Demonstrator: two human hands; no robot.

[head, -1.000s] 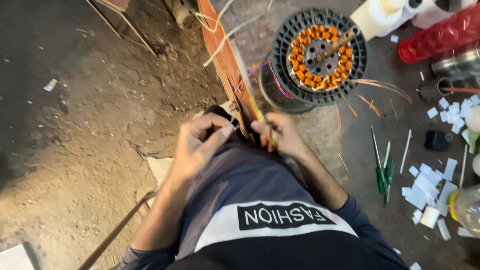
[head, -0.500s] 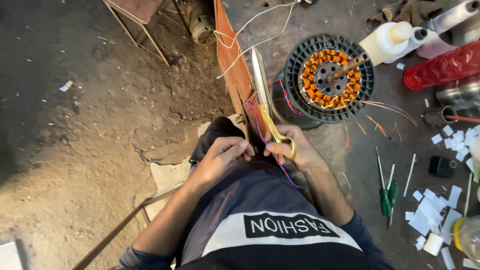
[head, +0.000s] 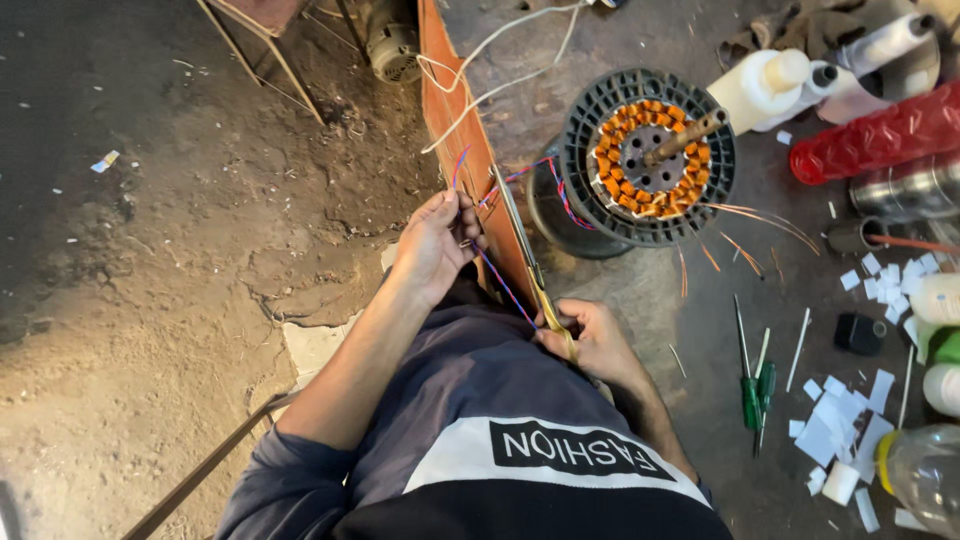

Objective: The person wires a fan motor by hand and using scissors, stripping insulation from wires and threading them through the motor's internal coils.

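Scissors (head: pixel 528 265) pointing away, right hand (head: pixel 595 340) gripping

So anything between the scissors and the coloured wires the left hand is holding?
Nothing visible. The left hand pinches the coloured wires taut; the scissors in the right hand lie right alongside them. The motor stator sits apart, further back.

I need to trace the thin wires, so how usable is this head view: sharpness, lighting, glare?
Head view: sharp and evenly lit, the blue-red wires clear between left hand and right hand; floor dim at upper left; mild sheen on the red bottle; wide-angle bending at the edges.
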